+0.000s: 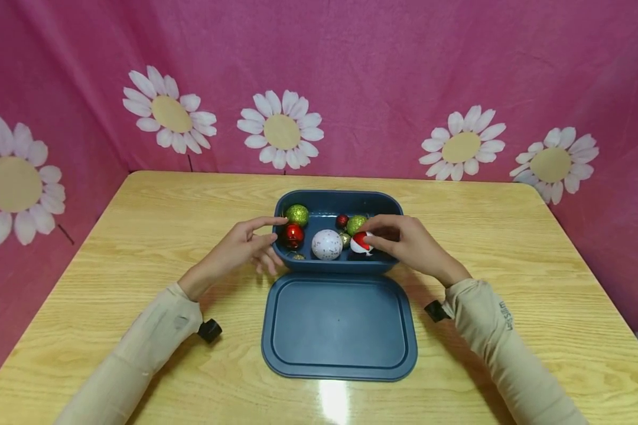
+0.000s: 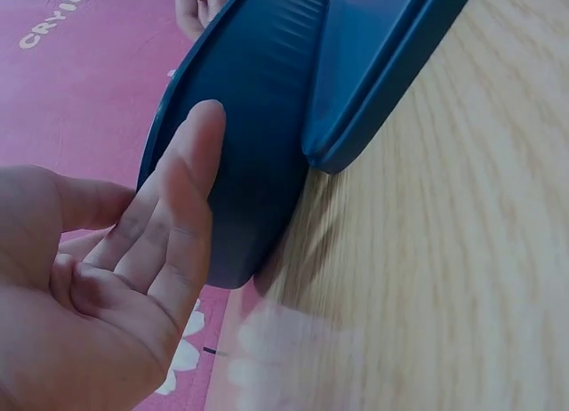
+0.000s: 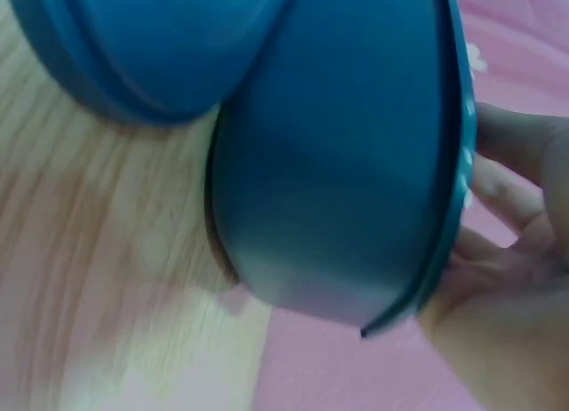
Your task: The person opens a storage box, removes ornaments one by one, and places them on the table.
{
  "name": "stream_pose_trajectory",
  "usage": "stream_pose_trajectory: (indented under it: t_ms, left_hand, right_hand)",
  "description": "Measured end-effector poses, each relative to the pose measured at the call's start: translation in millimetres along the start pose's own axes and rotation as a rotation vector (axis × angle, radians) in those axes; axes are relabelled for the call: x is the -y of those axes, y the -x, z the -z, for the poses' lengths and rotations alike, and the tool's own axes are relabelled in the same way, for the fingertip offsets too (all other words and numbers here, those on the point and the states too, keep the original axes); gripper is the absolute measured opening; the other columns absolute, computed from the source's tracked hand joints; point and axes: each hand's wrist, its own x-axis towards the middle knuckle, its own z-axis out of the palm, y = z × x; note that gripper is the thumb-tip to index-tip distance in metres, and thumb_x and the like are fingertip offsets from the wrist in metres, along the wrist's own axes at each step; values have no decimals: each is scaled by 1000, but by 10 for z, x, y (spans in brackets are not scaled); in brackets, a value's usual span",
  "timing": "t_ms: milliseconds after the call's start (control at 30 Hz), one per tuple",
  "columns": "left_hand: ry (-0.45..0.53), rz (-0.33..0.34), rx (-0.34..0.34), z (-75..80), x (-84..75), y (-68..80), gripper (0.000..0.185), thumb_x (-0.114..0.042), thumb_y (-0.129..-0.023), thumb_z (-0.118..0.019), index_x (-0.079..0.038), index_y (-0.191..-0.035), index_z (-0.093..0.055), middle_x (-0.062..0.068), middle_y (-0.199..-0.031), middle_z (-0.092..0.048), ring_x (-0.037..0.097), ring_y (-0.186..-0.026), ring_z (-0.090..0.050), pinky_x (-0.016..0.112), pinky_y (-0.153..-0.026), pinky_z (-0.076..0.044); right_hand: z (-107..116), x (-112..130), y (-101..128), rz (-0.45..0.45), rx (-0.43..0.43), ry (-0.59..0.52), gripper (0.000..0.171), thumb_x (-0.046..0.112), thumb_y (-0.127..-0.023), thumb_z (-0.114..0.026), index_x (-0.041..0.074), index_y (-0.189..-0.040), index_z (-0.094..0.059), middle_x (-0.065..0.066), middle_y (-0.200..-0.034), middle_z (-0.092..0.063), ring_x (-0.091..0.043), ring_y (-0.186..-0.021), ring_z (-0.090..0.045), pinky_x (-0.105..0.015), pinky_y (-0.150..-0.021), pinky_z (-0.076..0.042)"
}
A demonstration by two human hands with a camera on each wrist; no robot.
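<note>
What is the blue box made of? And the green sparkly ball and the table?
The blue box looks like smooth matte plastic: one even colour with moulded, rounded edges, like its lid. The green ball seems coated in glitter, since its surface looks grainy and sparkly; what is underneath cannot be told. The table shows wood grain with a glossy shine, so varnished wood or a wood-look laminate.

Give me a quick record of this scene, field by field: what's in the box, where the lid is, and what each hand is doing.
Surface: wooden table
Box: blue box, open
Contents: green ball, red ball, white speckled ball, red and white ball, a few smaller balls
Lid: blue lid, flat on the table in front of the box
Left hand: open, fingers at the box's left side
Right hand: pinches the red and white ball inside the box
</note>
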Motion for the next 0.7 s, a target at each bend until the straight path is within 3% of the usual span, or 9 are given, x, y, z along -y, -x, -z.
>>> stream_pose_trajectory:
  t_ms: [133, 400, 700]
  left_hand:
    - [10, -1, 19, -10, 17, 16, 48, -14, -107, -46, -6, -153, -35, 22, -86, -74, 30, -69, -73, 33, -59, -59]
    - [2, -5, 15, -33, 15, -4, 50, -14, -106, -48, -6, -154, -35, 23, -87, -73, 30, -70, -73, 34, -61, -59]
    - [-1, -12, 9, -27, 14, -7, 49, -14, -106, -49, -7, -153, -36, 24, -87, -73, 31, -69, -73, 35, -60, -59]
  right_hand:
    - [67, -45, 21, -31, -4, -132, 26, 13, -97, -67, 7, -121, -68, -8, -116, -67, -21, -104, -65, -26, -88, -53]
    - [115, -47, 34, -22, 27, -180, 33, 20, -100, -62, 6, -130, -65, -5, -126, -64, -20, -109, -61, -24, -90, -52]
    - [229, -19, 36, -33, -53, -223, 34, 23, -103, -57, 4, -130, -64, -7, -125, -64, -21, -99, -63, -36, -87, -56]
